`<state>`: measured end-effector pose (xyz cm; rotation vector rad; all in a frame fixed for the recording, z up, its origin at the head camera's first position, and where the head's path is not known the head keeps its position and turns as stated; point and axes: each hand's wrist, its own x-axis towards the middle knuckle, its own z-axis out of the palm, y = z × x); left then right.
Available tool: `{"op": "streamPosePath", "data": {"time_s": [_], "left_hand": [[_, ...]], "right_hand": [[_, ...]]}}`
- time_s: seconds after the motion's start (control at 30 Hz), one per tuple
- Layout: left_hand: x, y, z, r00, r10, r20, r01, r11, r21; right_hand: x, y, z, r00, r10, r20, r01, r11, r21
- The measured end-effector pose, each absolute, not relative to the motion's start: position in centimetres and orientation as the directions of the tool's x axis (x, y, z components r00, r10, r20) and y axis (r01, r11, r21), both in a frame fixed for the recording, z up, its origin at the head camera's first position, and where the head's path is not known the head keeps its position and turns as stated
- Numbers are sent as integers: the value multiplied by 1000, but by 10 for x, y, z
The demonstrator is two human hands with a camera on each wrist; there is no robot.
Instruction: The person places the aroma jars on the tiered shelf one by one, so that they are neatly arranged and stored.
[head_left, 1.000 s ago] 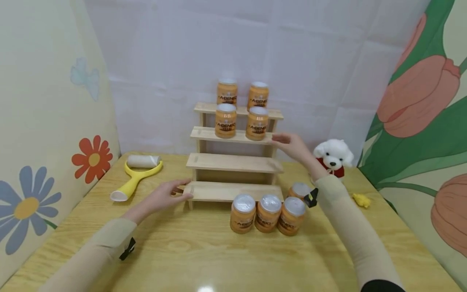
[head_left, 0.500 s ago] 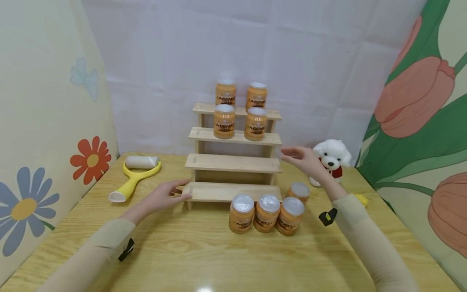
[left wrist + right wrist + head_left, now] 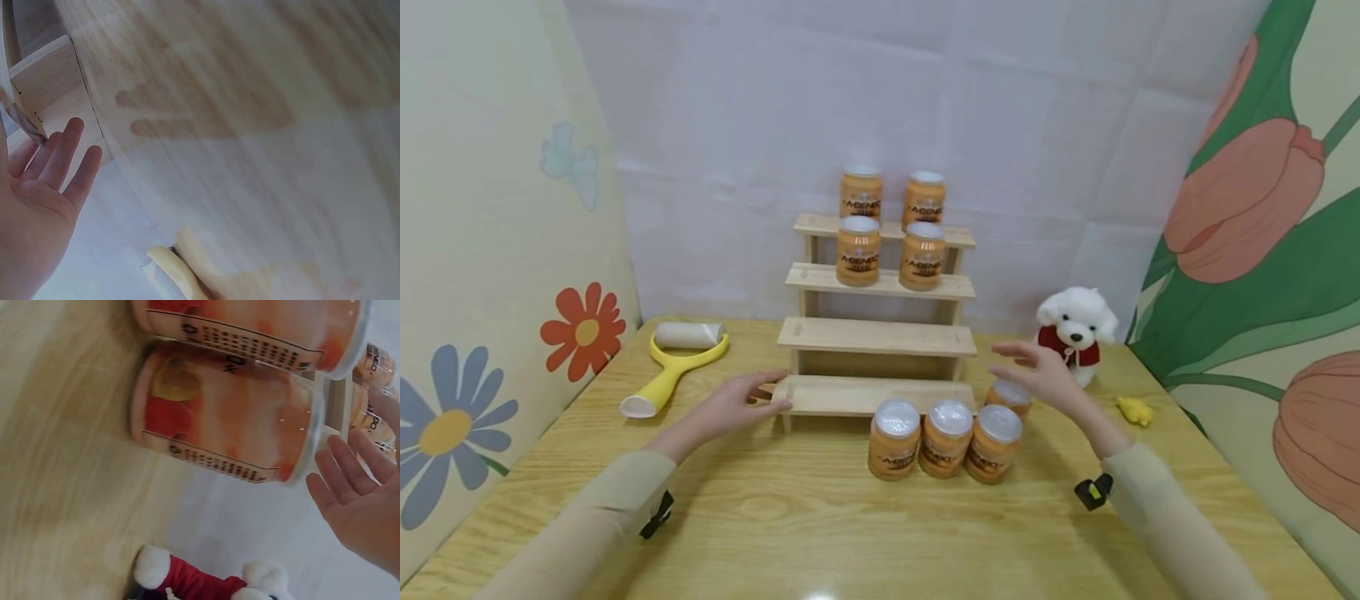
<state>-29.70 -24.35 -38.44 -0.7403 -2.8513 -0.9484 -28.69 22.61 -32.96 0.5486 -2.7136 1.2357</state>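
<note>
A stepped wooden display rack (image 3: 880, 335) stands on the table. My left hand (image 3: 730, 406) grips the left end of its lowest shelf, thumb and fingers on either side; in the left wrist view the other fingers (image 3: 62, 153) extend past the shelf end. My right hand (image 3: 1037, 372) hovers with loose fingers above an orange can (image 3: 1009, 408) with a silver lid, at the rack's lower right. Nothing is in that hand, and it hides part of the can. Three more such cans stand before the rack, the nearest to the hand being one can (image 3: 992, 450).
Two cans stand on the top shelf (image 3: 891, 229), and two on the shelf below. A yellow-handled roller (image 3: 673, 367) lies at left. To the right sit a white plush dog (image 3: 1078, 325) in red and a small yellow object (image 3: 1133, 410). A white cloth (image 3: 737, 167) hangs behind.
My right hand has moved away from the second shelf's right end, down to above the rear can. My left hand stays on the lowest shelf. The cans have not moved.
</note>
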Motion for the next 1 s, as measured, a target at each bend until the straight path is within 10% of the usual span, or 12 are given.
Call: {"op": "streamPosePath", "data": {"time_s": [1.0], "left_hand": [[-297, -243, -383, -883, 432, 185, 456, 691, 561]], "right_hand": [[-290, 256, -355, -922, -331, 202, -381, 669, -638]]}}
